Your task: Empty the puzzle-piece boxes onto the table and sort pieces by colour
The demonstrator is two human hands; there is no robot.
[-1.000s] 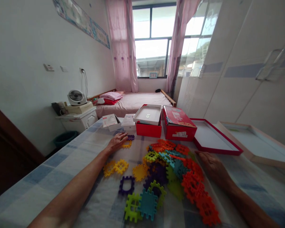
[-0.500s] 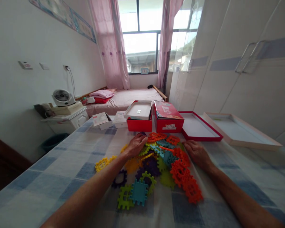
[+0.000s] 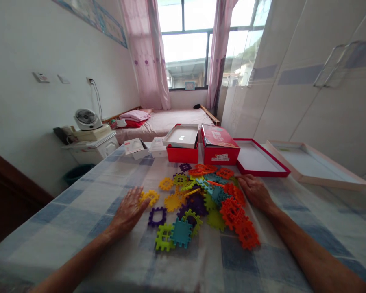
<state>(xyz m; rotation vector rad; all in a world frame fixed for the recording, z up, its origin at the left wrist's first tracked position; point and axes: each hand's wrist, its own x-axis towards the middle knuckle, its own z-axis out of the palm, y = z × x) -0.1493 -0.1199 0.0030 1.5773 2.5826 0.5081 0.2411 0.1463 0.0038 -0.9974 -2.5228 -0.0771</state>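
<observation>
your one view sits on your head, looking forward and down along both forearms over the table (image 3: 79, 211), close to the near tiles (image 3: 201, 199), with the window (image 3: 186, 40) far ahead across the room.

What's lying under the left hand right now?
The left hand lies flat on the blue-and-white checked tablecloth, fingertips touching a yellow plastic interlocking tile. Whether anything lies beneath the palm is hidden.
</observation>
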